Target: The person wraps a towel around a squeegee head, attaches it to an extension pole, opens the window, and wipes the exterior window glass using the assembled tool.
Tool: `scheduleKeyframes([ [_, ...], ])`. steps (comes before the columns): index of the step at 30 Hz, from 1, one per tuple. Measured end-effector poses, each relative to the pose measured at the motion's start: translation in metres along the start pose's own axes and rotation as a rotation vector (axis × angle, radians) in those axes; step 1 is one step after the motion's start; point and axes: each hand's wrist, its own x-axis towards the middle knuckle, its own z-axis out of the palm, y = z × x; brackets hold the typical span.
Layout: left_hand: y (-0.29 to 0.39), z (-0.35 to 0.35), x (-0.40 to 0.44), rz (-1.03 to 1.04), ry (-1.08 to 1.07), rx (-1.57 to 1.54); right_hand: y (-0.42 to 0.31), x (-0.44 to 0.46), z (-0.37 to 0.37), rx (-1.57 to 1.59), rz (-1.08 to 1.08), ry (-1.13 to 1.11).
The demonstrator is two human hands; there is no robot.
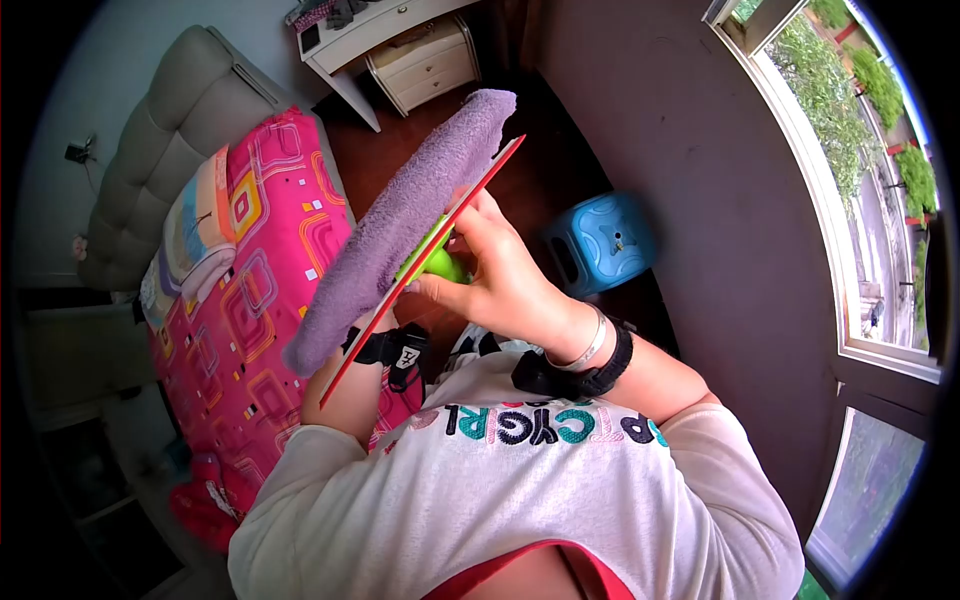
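I hold up a flat mop head before my chest, tilted steeply, with a fuzzy purple pad (400,218) on its far-left side. Its thin plate shows a red edge (497,168), and a bright green fitting (443,262) sits on the side towards me. My right hand (505,275) is closed on the plate by the green fitting, thumb at the edge. My left forearm (345,395) reaches up behind the pad; the left hand is hidden there. Dark bands circle both wrists.
A bed with a pink patterned cover (250,290) and grey headboard (185,130) is on the left. A blue plastic stool (610,240) stands near the right wall. Ahead are a white desk (375,25) and drawer unit (425,75). A window (845,345) is at right.
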Motion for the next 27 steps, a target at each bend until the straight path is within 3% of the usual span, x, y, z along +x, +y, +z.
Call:
scheduleKeyframes([
  [2, 0.003, 0.001, 0.002, -0.010, -0.010, 0.016, -0.004, -0.003, 0.000, 0.000, 0.000, -0.035],
  [3, 0.004, 0.001, 0.004, -0.017, -0.014, 0.018, -0.002, -0.005, 0.000, -0.097, -0.104, -0.003],
  [11, -0.030, 0.014, 0.009, -0.003, 0.064, -0.149, -0.003, -0.004, -0.016, -0.208, -0.096, 0.150],
  [12, -0.033, 0.016, 0.008, 0.010, 0.079, -0.173, 0.000, 0.001, -0.020, -0.162, -0.194, 0.166],
  [20, -0.052, 0.027, 0.015, 0.059, 0.139, -0.283, 0.008, -0.001, -0.046, -0.325, -0.048, 0.107],
  [27, -0.061, 0.030, 0.018, 0.086, 0.171, -0.349, 0.005, -0.001, -0.063, -0.201, -0.016, 0.013],
])
